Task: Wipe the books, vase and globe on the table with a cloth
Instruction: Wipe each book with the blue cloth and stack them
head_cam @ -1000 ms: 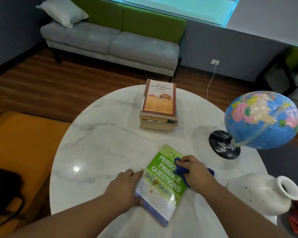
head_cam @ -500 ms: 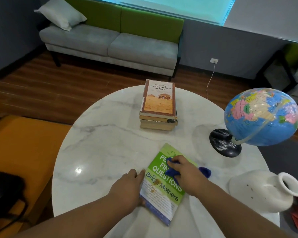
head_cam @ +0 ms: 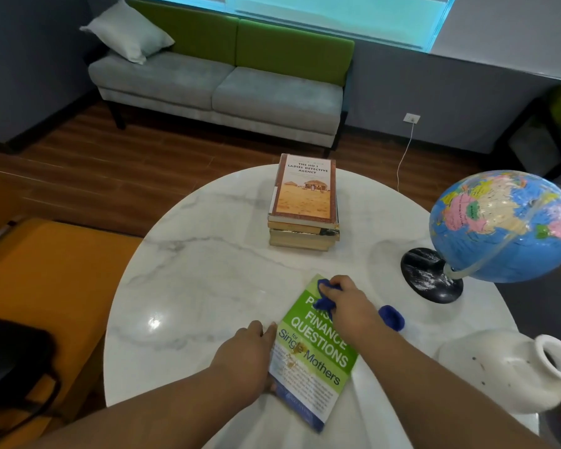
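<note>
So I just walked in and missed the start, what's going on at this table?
A person is wiping a green paperback that lies flat on the round marble table. The right hand grips a blue cloth and presses it on the far end of the cover. The left hand rests against the book's left edge. The stack of books, the globe and the white vase sit untouched on the table.
</note>
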### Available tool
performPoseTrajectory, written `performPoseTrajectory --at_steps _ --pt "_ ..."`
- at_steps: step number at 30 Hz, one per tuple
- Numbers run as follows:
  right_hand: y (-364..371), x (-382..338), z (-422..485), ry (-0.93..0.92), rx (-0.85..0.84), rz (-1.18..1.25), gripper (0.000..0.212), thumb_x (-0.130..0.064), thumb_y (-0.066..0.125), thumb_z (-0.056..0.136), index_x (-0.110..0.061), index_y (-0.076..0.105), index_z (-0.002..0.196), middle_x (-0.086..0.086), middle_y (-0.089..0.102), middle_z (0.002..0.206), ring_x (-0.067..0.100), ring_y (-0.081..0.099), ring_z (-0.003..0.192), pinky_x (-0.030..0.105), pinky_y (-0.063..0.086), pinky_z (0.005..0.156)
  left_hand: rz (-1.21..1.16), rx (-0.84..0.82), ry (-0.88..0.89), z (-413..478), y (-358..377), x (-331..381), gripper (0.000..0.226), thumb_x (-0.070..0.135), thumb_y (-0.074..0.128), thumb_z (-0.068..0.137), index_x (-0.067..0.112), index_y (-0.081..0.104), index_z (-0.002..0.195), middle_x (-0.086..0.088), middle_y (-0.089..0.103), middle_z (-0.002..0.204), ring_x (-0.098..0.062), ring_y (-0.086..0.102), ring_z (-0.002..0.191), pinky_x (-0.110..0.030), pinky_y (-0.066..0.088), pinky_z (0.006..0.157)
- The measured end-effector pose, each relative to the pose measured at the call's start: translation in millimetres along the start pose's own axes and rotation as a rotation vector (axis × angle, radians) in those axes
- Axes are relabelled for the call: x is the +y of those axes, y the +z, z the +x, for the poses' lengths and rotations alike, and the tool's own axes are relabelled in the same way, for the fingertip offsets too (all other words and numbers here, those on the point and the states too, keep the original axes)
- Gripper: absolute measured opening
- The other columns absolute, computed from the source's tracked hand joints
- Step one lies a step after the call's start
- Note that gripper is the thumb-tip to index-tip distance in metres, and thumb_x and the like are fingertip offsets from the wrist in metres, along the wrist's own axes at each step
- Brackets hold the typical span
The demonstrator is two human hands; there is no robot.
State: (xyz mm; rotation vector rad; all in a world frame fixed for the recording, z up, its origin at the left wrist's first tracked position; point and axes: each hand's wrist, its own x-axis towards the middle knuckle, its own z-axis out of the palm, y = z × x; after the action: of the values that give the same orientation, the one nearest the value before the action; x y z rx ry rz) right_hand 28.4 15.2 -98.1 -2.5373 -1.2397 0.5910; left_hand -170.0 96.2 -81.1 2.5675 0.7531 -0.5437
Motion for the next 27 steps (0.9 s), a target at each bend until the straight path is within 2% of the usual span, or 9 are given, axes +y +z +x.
performPoseTrajectory --at_steps 2,6,11,13,17,20,22,25,27 --pt "13 0 2 -0.059 -0.064 -0.050 0.043 -0.007 0.056 0.088 -0.023 0.051 0.128 0.001 0.042 0.125 0.023 0.049 0.098 0.024 0.032 0.068 0.002 -0.007 -0.005 0 -1 0 0.100 0.045 0.071 0.079 0.022 0.009 0.153 -0.005 0.038 0.134 -0.022 0.044 0.121 -0.034 0.045 0.094" --pt "9 -3 3 0.005 0.013 0.285 0.011 -0.012 0.066 0.087 -0.016 0.060 0.094 0.017 0.059 0.090 0.023 0.057 0.070 0.030 0.044 0.062 0.002 -0.010 -0.005 -1 -1 0 0.101 0.047 0.070 0.079 0.022 0.007 0.154 -0.005 0.037 0.135 -0.022 0.044 0.122 -0.033 0.046 0.095" --pt "10 -3 0 -0.235 -0.038 -0.241 0.054 -0.003 0.051 0.088 -0.028 0.047 0.136 0.004 0.035 0.141 0.031 0.041 0.122 0.029 0.024 0.082 0.002 -0.002 -0.001 0 0 -1 0.102 0.047 0.071 0.078 0.022 0.007 0.154 -0.004 0.039 0.134 -0.021 0.044 0.121 -0.034 0.046 0.095" --pt "20 4 -8 -0.334 -0.155 -0.190 0.051 -0.002 0.055 0.087 -0.033 0.054 0.127 0.005 0.042 0.135 0.024 0.044 0.115 0.022 0.028 0.081 -0.004 -0.002 -0.003 1 2 -2 0.103 0.049 0.071 0.078 0.023 0.007 0.154 -0.003 0.039 0.133 -0.020 0.045 0.120 -0.033 0.047 0.095" --pt "3 13 -14 -0.098 -0.102 0.157 0.024 -0.009 0.074 0.077 -0.015 0.066 0.098 0.017 0.062 0.102 0.027 0.060 0.087 0.030 0.047 0.071 -0.001 -0.003 0.004 1 2 -3 0.103 0.049 0.071 0.078 0.022 0.007 0.154 -0.004 0.039 0.134 -0.021 0.045 0.121 -0.034 0.046 0.095" --pt "6 10 -23 -0.125 -0.085 -0.044 0.040 -0.009 0.065 0.082 -0.031 0.064 0.115 0.007 0.052 0.127 0.029 0.052 0.109 0.034 0.041 0.083 0.002 -0.001 0.009 1 2 -3 0.103 0.048 0.071 0.078 0.022 0.007 0.154 -0.004 0.039 0.134 -0.021 0.045 0.121 -0.034 0.046 0.095" --pt "14 7 -36 -0.196 -0.156 -0.135 0.037 -0.014 0.063 0.084 -0.035 0.063 0.114 0.006 0.057 0.124 0.028 0.053 0.112 0.039 0.043 0.091 0.000 0.001 0.014 1 3 -4 0.103 0.049 0.071 0.078 0.022 0.007 0.154 -0.004 0.039 0.134 -0.021 0.045 0.121 -0.034 0.046 0.094" --pt "10 10 -46 -0.227 -0.134 0.066 0.018 -0.020 0.073 0.080 -0.021 0.067 0.097 0.009 0.066 0.094 0.022 0.064 0.084 0.028 0.049 0.069 -0.002 -0.001 0.016 1 2 -5 0.104 0.050 0.071 0.077 0.022 0.007 0.154 -0.004 0.038 0.134 -0.021 0.044 0.121 -0.034 0.045 0.095" --pt "5 15 -43 -0.196 -0.053 0.026 0.018 -0.011 0.070 0.082 -0.019 0.066 0.098 0.009 0.062 0.096 0.016 0.058 0.080 0.023 0.044 0.062 -0.006 0.005 0.018 1 2 -4 0.103 0.048 0.071 0.078 0.023 0.008 0.154 -0.004 0.038 0.134 -0.021 0.044 0.122 -0.033 0.045 0.095"
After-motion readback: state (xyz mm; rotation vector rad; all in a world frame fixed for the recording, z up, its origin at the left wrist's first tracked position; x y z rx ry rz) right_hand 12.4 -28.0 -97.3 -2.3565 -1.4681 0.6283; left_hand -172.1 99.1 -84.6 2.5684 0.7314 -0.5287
